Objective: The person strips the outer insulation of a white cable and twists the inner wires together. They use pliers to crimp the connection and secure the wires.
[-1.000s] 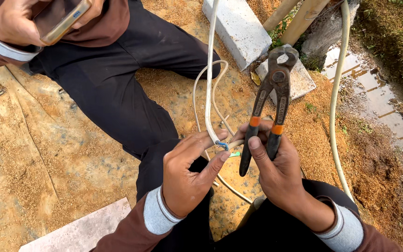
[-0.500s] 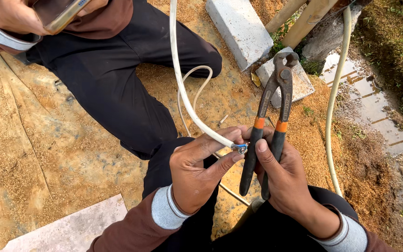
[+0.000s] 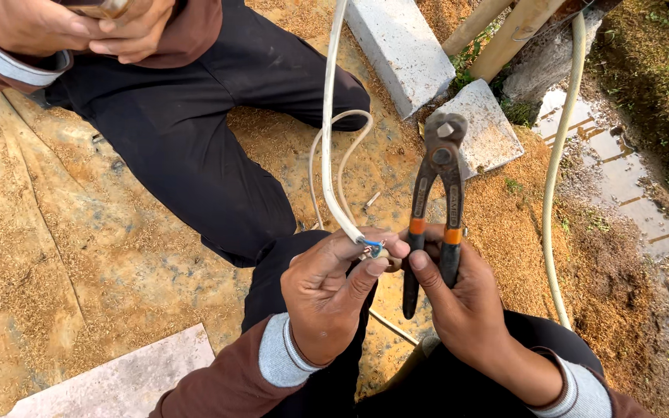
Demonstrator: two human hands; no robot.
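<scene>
Your hands have drawn closer together since a moment ago. Your left hand (image 3: pixel 327 290) pinches the white cable (image 3: pixel 333 139) end between closed fingers (image 3: pixel 365 271); your right hand (image 3: pixel 462 302) grips the pincers (image 3: pixel 437 209), jaws shut, upright above the sandy ground (image 3: pixel 79 255).

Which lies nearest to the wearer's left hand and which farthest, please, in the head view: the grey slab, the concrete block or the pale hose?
1. Grey slab, lower left, nearest the left hand.
2. Pale hose, right side.
3. Concrete block, top centre.
</scene>
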